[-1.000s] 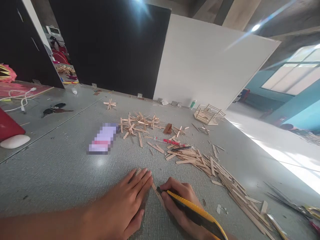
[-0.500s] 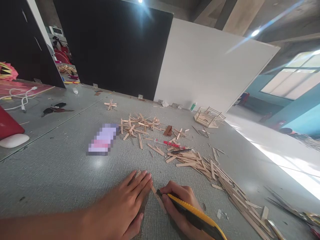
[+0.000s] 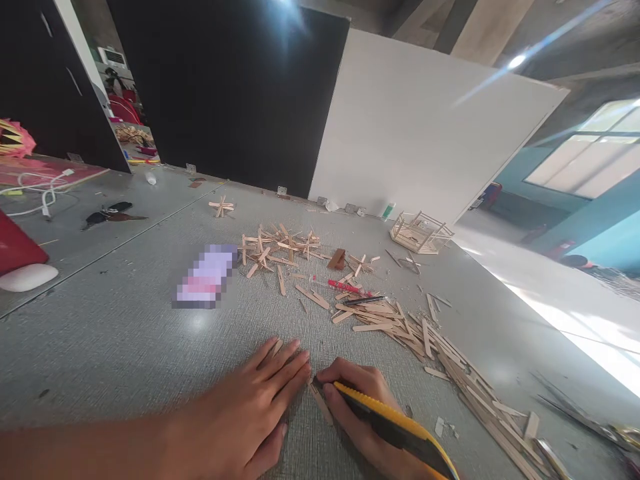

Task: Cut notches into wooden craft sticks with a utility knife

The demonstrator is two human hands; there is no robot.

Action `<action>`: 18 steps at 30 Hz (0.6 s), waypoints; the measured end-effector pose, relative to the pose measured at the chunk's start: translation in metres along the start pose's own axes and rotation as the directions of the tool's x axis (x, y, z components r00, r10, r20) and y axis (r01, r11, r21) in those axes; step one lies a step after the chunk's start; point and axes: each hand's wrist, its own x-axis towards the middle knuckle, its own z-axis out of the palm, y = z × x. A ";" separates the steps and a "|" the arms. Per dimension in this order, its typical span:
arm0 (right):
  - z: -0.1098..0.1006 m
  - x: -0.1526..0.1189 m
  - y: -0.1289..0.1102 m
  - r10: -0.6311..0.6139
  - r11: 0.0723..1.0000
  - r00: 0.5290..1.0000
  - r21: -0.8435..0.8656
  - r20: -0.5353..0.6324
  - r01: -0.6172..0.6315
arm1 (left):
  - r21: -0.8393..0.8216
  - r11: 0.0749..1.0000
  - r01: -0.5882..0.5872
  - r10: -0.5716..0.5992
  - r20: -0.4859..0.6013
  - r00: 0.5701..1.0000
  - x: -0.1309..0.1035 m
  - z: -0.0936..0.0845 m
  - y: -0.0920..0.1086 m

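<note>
My left hand (image 3: 265,393) lies flat on the grey table, fingers stretched out and slightly apart, over a wooden craft stick (image 3: 321,407). One end of that stick slants toward me, and a bit of wood shows past the fingertips. My right hand (image 3: 363,400) is closed round a yellow and black utility knife (image 3: 395,419). The knife's dark front end meets the stick just right of my left fingers. The blade itself is too small to make out.
Loose craft sticks (image 3: 390,323) form a long heap to the right. Beyond are star-shaped stick pieces (image 3: 260,250), a red-marked syringe-like tube (image 3: 345,287), a black pen (image 3: 367,300) and a stick frame (image 3: 421,233). Scissors (image 3: 583,417) lie at far right; a blurred-out purple rectangle (image 3: 207,277) lies left.
My left fingers have slid slightly right along the stick, closer to the knife. The knife's front end has shifted a little left; my right hand still grips it.
</note>
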 end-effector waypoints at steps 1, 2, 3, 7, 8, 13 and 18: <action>0.001 0.000 0.002 -0.002 1.000 1.000 -0.007 0.007 0.002 | 0.004 1.000 -0.003 0.003 -0.013 1.000 0.000 0.001 0.000; 0.003 -0.001 0.004 -0.004 1.000 1.000 -0.018 0.014 0.004 | 0.008 1.000 -0.004 0.004 -0.023 1.000 0.000 0.002 0.000; 0.004 -0.001 0.006 -0.007 1.000 1.000 -0.030 0.022 0.008 | 0.013 1.000 -0.008 0.008 -0.030 1.000 -0.001 0.003 0.000; 0.009 -0.001 0.010 -0.021 0.999 0.999 -0.037 0.035 0.022 | 0.018 0.999 -0.039 0.040 -0.036 0.999 0.000 0.006 -0.001; 0.010 -0.001 0.009 -0.015 1.000 0.999 -0.023 0.033 0.015 | 0.016 0.999 -0.043 0.044 -0.035 0.998 0.000 0.006 -0.001; 0.010 -0.001 0.005 0.034 0.998 0.999 0.047 0.037 -0.036 | 0.038 0.999 -0.023 0.023 0.004 1.000 0.002 0.005 0.000; 0.008 -0.004 0.004 0.062 0.997 0.997 0.039 0.050 -0.064 | 0.069 0.998 -0.007 0.008 -0.021 1.000 0.002 0.004 0.003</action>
